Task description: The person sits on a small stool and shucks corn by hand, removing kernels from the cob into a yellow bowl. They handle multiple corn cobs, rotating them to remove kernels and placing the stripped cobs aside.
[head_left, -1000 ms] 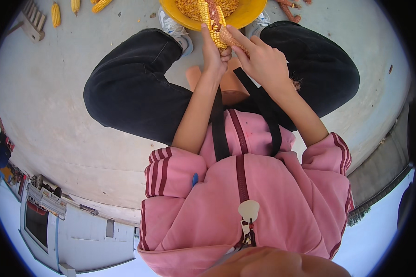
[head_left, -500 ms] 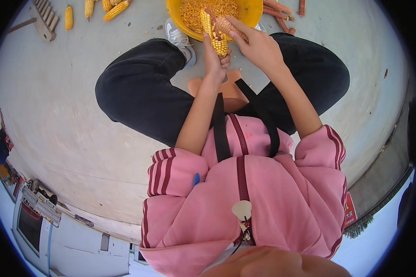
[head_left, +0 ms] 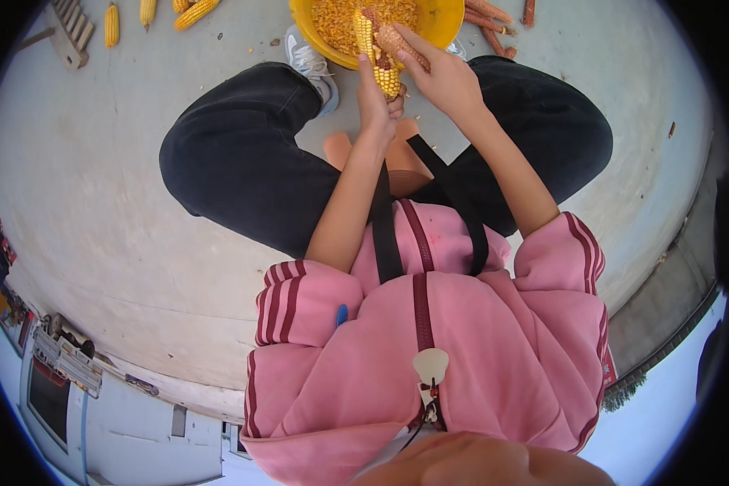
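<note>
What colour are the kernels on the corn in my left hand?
The kernels are yellow, clearest in the head view.

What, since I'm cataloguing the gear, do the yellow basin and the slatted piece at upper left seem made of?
Yellow basin: probably plastic, smooth with a slight sheen; its wall is one even, saturated colour.
Slatted piece: likely unpainted wood, matte; its slats are a dull grey-brown, though any grain is too small to confirm.

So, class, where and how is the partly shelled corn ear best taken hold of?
The corn ear is probably best gripped at its lower end, from the left, as the left hand does: kernels cover that end, and the stripped groove above is left free for the bare cob in the right hand.
</note>
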Demonstrator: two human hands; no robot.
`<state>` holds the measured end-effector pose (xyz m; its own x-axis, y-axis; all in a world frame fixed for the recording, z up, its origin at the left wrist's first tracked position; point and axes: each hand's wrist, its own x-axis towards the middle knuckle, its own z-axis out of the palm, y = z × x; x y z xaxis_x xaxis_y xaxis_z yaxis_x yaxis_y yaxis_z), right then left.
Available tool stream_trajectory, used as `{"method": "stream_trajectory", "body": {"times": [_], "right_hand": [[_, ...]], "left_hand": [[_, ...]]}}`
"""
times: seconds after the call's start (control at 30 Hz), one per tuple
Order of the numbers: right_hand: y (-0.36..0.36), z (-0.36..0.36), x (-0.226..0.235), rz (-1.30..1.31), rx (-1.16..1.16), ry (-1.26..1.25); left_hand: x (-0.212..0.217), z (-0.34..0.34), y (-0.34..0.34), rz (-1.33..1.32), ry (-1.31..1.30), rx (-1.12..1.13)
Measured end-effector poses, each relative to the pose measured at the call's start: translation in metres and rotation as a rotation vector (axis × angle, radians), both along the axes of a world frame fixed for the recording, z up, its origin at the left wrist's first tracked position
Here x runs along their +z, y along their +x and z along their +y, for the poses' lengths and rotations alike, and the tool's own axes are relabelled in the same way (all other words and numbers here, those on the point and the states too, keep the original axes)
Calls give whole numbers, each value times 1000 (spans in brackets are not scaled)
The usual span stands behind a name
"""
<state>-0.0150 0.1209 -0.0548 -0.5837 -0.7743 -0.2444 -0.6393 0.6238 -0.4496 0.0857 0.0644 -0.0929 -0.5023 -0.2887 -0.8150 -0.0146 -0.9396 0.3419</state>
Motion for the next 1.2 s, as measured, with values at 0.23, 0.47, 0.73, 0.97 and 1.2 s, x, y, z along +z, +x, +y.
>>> {"method": "stream_trajectory", "body": {"times": [0.23, 0.47, 0.73, 0.97, 1.2], "right_hand": [[21, 8, 18, -87, -4, 66], [10, 0, -1, -157, -66, -50], [21, -6, 3, -90, -47, 20], [13, 3, 7, -188, -94, -17], [36, 1, 8, -72, -37, 34]], "left_hand": [[-9, 8, 1, -26, -108, 5], [-4, 1, 0, -13, -68, 2], [-13, 7, -1, -9, -100, 34], [-4, 2, 1, 14, -59, -20], [-12, 8, -6, -5, -138, 116]]}}
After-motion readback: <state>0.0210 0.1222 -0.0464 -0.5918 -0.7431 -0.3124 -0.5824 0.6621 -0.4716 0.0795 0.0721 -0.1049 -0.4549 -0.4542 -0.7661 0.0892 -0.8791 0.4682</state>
